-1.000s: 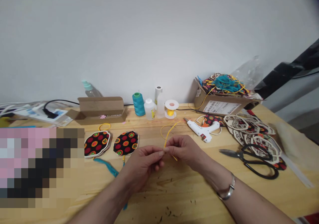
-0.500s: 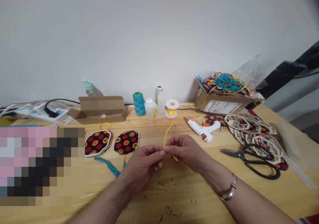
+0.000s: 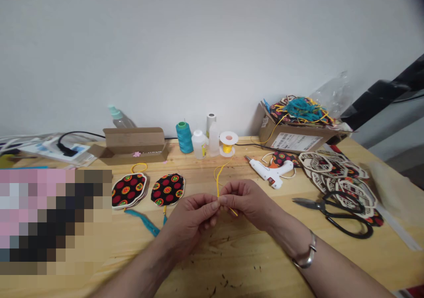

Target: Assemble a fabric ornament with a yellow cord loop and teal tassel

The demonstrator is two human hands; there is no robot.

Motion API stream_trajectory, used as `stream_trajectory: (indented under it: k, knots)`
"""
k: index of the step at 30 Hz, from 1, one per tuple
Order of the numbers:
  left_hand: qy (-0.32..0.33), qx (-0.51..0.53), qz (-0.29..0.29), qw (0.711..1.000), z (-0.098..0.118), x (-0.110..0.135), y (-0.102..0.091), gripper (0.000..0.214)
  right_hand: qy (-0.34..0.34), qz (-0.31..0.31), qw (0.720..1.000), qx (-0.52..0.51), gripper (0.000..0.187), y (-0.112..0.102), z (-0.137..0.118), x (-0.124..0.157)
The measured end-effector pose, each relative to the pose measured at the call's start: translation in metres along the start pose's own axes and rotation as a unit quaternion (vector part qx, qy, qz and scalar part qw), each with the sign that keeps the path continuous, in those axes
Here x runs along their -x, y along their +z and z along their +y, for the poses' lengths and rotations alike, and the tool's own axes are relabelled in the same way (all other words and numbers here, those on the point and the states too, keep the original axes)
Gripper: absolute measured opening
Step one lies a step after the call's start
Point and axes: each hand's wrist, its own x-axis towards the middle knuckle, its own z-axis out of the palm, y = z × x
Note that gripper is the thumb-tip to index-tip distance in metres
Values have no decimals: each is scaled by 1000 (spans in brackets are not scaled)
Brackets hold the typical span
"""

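Note:
My left hand (image 3: 198, 212) and my right hand (image 3: 243, 200) meet over the middle of the table, both pinching a yellow cord (image 3: 218, 183). One stretch of the cord rises above my fingertips, and a short end pokes out below my right fingers. The exact grip point is hidden between thumbs and fingers. Left of my left hand lies a round patterned fabric piece (image 3: 168, 189) with a teal tassel partly behind my wrist. Behind the cord stands a white spool of yellow cord (image 3: 228, 144).
Along the wall stand a teal thread cone (image 3: 184, 137), a squeeze bottle (image 3: 199, 145) and an open cardboard box (image 3: 134, 141). To the right are a glue gun (image 3: 271, 173), black-handled scissors (image 3: 331, 209), wooden cutouts (image 3: 351, 187) and a filled carton (image 3: 291, 132). A stack of fabric pieces (image 3: 129, 191) lies left.
The upper stretch of yellow cord has shifted slightly left, and its lower end sticks out a little farther. Both hands keep their pinch in nearly the same place.

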Motion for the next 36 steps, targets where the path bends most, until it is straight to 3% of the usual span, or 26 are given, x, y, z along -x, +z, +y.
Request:
stream_trajectory:
  k: [8, 15, 22, 26, 30, 32, 34, 36]
  knots:
    - [16, -55, -4, 998, 2, 0, -2, 15, 4, -13, 1000, 5, 25, 1, 0, 0]
    - [30, -81, 16, 996, 7, 1, -1, 15, -1, 21, 999, 28, 19, 1, -1, 0]
    - [36, -72, 46, 996, 9, -1, -2, 13, 0, 39, 991, 131, 16, -2, -5, 1]
    - [37, -92, 65, 993, 10, 0, -1, 16, -66, 85, 972, 211, 13, -1, -4, 2]
    - [51, -85, 90, 991, 11, 0, -1, 15, -162, 134, 931, 298, 12, 3, -3, 7]
    - [59, -78, 98, 990, 11, -1, -1, 15, -218, 148, 895, 360, 13, 5, 0, 10]
    - [60, -71, 104, 990, 10, -1, 0, 14, -279, 146, 840, 442, 14, 8, 5, 14]
    - [53, -52, 107, 992, 8, -2, 0, 13, -345, 129, 764, 530, 15, 10, 11, 17]
